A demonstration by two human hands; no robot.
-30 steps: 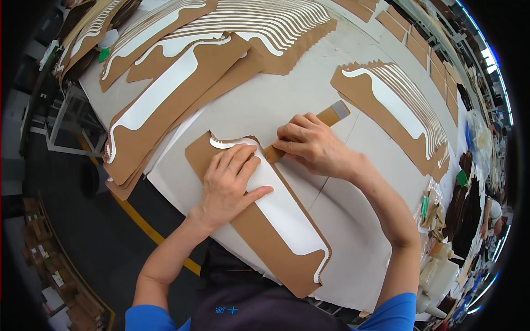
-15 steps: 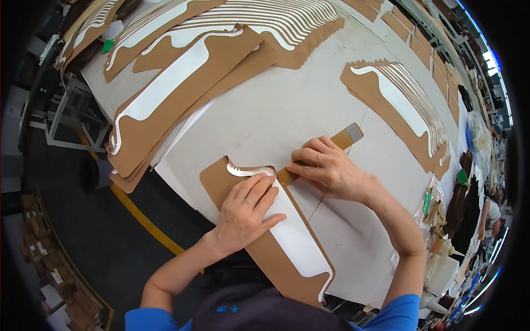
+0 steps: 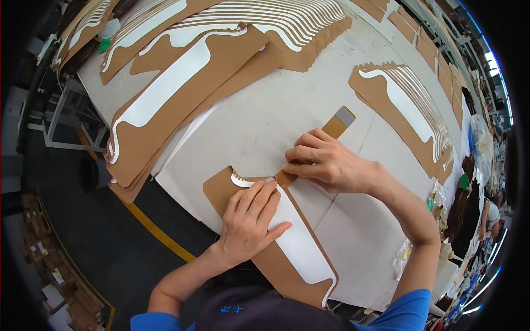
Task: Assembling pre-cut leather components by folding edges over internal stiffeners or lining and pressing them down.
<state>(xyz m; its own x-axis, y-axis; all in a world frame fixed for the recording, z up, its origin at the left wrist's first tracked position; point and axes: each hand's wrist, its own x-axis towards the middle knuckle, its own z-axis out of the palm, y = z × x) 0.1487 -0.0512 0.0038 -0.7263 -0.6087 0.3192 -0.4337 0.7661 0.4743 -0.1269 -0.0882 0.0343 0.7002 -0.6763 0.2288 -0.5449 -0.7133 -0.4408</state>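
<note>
A brown sheet piece (image 3: 218,193) with a white shaped panel (image 3: 303,248) on it lies aslant at the table's near edge. My left hand (image 3: 249,218) presses on its upper part, fingers outstretched and thumb spread, covering some of the white panel. My right hand (image 3: 327,164) grips a flat tan strip-like tool (image 3: 335,127) with a grey band near its far end. The tool's near end touches the piece's edge, just beside my left fingertips. Small notches show along the curved upper edge of the white panel.
Overlapping brown pieces with white panels (image 3: 160,91) lie at the far left, beside a fanned row of them (image 3: 248,19). A smaller fanned stack (image 3: 406,107) is at the right. Plastic bags and a white bottle (image 3: 444,278) crowd the right edge of the pale table (image 3: 265,118).
My right hand and the tool have shifted slightly, and the tool's far end now points more steeply away from me. The left hand stays on the piece. The whole view has moved a little.
</note>
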